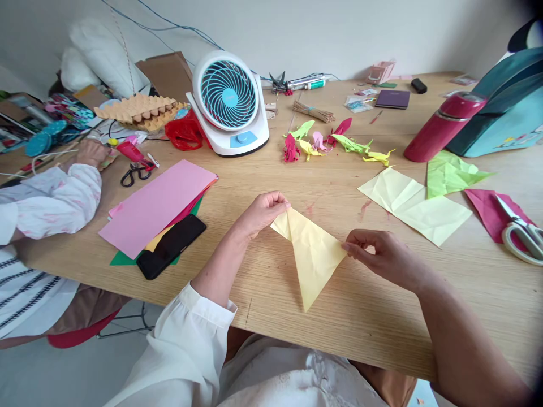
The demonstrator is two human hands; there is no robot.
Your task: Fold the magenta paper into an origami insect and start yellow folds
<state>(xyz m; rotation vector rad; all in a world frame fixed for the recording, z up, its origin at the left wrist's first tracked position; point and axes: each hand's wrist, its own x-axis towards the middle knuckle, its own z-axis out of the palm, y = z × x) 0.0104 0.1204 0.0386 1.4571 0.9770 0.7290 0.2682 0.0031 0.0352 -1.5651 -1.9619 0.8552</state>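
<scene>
A sheet of pale yellow origami paper (316, 251), folded into a triangular shape, is held up between my two hands just above the table. My left hand (266, 213) pinches its upper left corner, where a smaller flap sticks out. At the right corner, my right hand (375, 254) grips the paper between thumb and fingers. One point of the paper hangs down toward the table's front edge. Creased light yellow paper (418, 206) lies to the right of my hands, beside a green creased sheet (452, 172).
White scissors (524, 229) rest on red paper at the right. A red thermos (443, 127) stands by a teal bag (504, 107). Folded paper figures (335, 141) lie behind my hands, near a fan (231, 104). Left are coloured sheets (163, 203), a phone (172, 246) and another person's arm (63, 192).
</scene>
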